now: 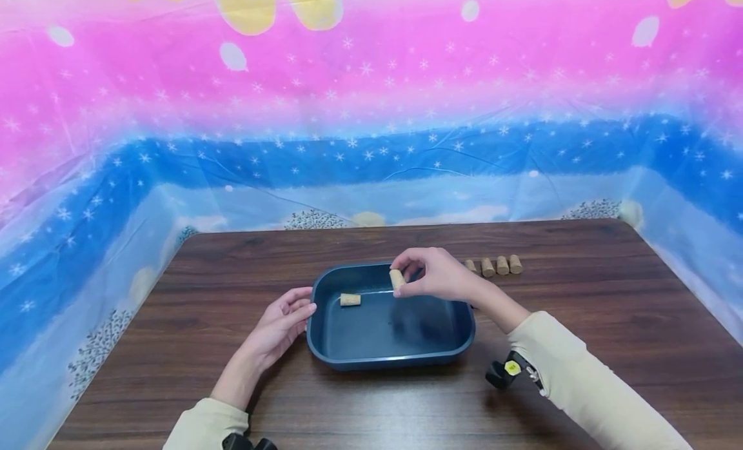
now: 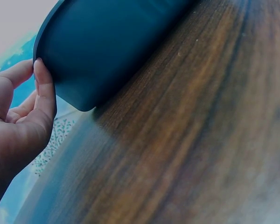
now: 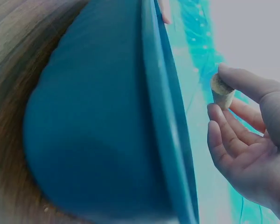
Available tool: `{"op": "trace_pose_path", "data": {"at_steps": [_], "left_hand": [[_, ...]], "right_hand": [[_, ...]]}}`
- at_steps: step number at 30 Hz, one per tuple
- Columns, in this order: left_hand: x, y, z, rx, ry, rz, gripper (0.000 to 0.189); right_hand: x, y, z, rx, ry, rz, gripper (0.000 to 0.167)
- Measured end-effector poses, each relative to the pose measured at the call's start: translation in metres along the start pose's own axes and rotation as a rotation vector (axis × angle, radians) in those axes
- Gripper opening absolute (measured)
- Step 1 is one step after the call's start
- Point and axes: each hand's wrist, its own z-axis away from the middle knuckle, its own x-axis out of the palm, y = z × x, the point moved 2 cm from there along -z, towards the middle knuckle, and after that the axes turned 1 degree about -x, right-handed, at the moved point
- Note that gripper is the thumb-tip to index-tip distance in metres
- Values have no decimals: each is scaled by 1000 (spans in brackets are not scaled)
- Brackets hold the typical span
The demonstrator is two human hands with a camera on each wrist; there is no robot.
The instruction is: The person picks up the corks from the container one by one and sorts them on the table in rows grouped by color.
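A dark blue rectangular baking dish (image 1: 377,337) stands on the table. My right hand (image 1: 438,274) pinches a cork stopper (image 1: 397,280) between thumb and fingertips above the dish's far part. In the right wrist view, that cork (image 3: 222,92) shows its round end, and the hand (image 3: 252,135) is beyond the dish's rim (image 3: 165,112). My left hand (image 1: 286,324) holds the dish's left rim, thumb at the edge and fingers along the outer side; the left wrist view shows this hand (image 2: 25,107) at the rim too. Another cork (image 1: 350,300) lies on its side inside the dish, toward the left.
Several corks (image 1: 502,265) stand in a row on the table behind the right forearm, one partly hidden by it. The brown wooden table (image 1: 232,263) is ringed by a pink and blue patterned cloth (image 1: 371,115) at its back and sides.
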Motion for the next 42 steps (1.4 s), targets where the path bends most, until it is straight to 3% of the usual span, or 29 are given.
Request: {"op": "trace_pose_path", "data": {"at_steps": [12,19,31,42], "left_hand": [[1,1,0,2,-1,-2,47],[2,0,-1,2,1,1,47],[1,0,0,18,-14,-4,45],[0,0,0,25,-15,12,42]], "right_hand": [[-16,22,26,20,45,-56,43],[-29,39,37,67,48,-35,42],[-52,65,52,193,124,-17,39],[-66,89,69,242,157,-12,42]]}}
